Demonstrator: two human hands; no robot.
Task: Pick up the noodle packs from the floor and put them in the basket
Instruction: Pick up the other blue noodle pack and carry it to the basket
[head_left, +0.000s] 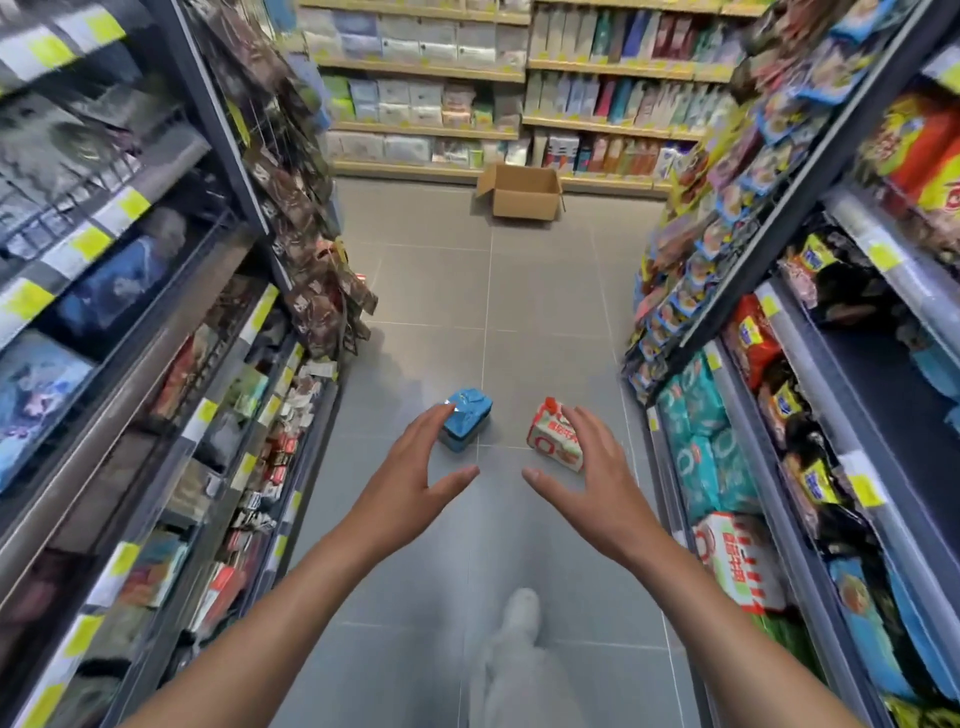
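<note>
Two noodle packs lie on the grey tiled floor of a shop aisle. The blue noodle pack (466, 419) is on the left and the red-and-white noodle pack (551, 435) on the right. My left hand (415, 483) is stretched out with fingers spread, its fingertips overlapping the blue pack's near left edge. My right hand (587, 483) is also spread, its fingers over the right side of the red-and-white pack. Neither hand holds anything. No basket is in view.
Stocked shelves (197, 415) line the aisle on the left, and more shelves (753, 441) on the right. An open cardboard box (524, 200) stands on the floor at the far end before a back shelf wall. My leg and light shoe (519, 618) show below.
</note>
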